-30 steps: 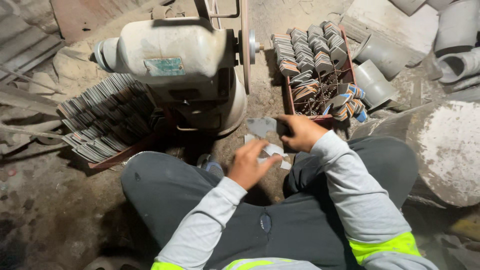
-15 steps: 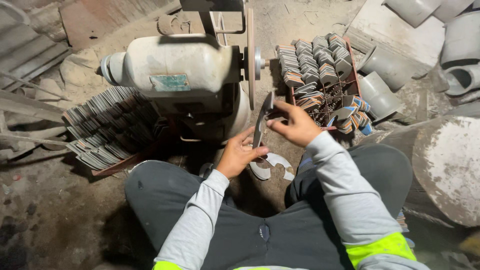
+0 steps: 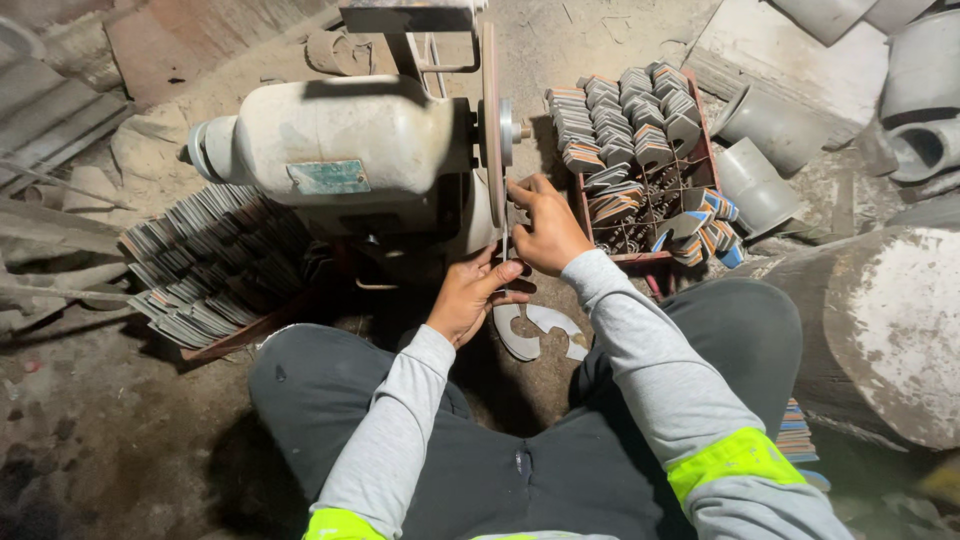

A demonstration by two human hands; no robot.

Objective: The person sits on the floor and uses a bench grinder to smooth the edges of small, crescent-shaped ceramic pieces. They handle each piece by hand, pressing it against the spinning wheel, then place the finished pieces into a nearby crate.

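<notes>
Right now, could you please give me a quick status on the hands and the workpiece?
Both hands, left hand and right hand, pinch a thin flat piece edge-on at the grinder disc. Cut pieces lie on the floor below. Nothing in the way.

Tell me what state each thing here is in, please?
Thin metal piece: pinched by both hands, edge against the wheel.
Left hand: gripping its lower end.
Right hand: gripping its upper end.
Grinding wheel: upright, spin unclear.
Red crate: partly filled.
Curved offcuts: lying on the floor.

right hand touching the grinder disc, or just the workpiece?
Cannot tell. In the head view the right hand sits against the disc edge, but the thin piece and any gap are hidden.
</notes>
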